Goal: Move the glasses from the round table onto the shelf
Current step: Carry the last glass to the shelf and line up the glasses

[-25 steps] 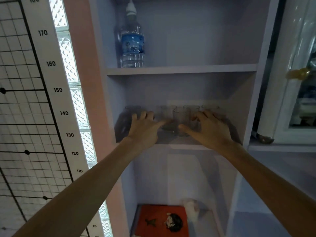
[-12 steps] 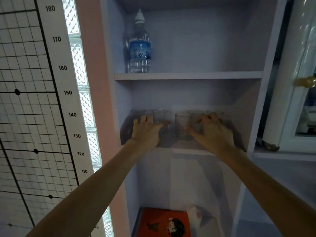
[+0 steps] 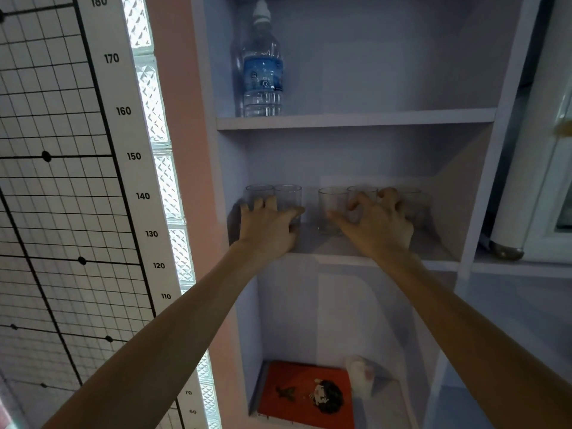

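Several clear glasses stand in a row on the middle shelf (image 3: 318,244) of a pale cabinet. My left hand (image 3: 268,228) reaches in at the left and wraps the second glass (image 3: 288,196), with its thumb on the glass's right side and its fingers in front of the leftmost glass (image 3: 259,192). My right hand (image 3: 376,226) is at the right, fingers curled over a back glass (image 3: 362,192), its thumb lying across the base of the front middle glass (image 3: 331,202). A further glass (image 3: 413,201) stands partly hidden behind the right hand. The round table is out of view.
A water bottle (image 3: 263,72) stands on the upper shelf (image 3: 371,119). An orange book (image 3: 306,394) and a small white object (image 3: 359,374) lie on the lowest level. A height chart (image 3: 123,156) and glass blocks are at the left; a white cabinet door (image 3: 526,181) at the right.
The view has shifted down and left, so the shelves sit higher and further right. My right fingers went from spread to curled over the glasses. The left-hand glass now stands close to the leftmost one.
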